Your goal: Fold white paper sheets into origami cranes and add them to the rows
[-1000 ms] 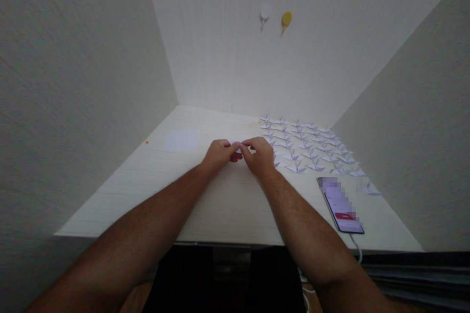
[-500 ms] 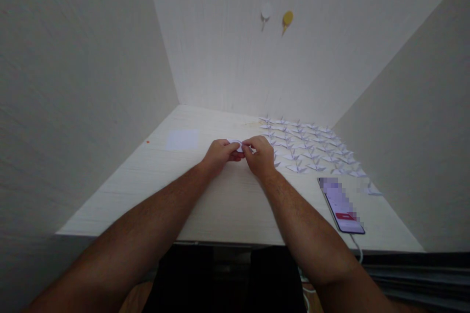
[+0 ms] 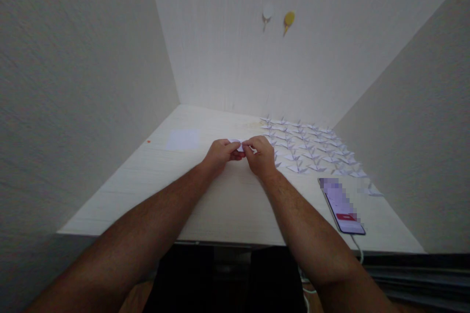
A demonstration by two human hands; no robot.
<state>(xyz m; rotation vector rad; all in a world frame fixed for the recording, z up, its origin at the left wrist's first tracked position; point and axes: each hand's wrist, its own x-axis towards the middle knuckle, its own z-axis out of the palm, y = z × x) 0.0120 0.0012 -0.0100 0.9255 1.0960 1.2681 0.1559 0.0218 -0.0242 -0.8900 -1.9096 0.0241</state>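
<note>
A small piece of folded white paper (image 3: 240, 147) is held between my two hands above the middle of the table. My left hand (image 3: 221, 152) is closed on its left side, thumb on top and fingers beneath. My right hand (image 3: 260, 154) pinches the right side between thumb and fingertips. Most of the paper is hidden by the fingers, so its exact fold cannot be made out. Just right of my right hand, several white paper cranes (image 3: 293, 155) stand in rows.
A stack or sheet of white paper (image 3: 182, 139) lies at the left on the white table (image 3: 220, 205). A phone (image 3: 341, 205) with a cable is at the right front. Walls enclose three sides; a white hook (image 3: 268, 11) and a yellow hook (image 3: 289, 18) hang on the back one.
Both hands stay in nearly the same place on the folded paper. The fingers have shifted only slightly, and the whole view has moved a touch.
</note>
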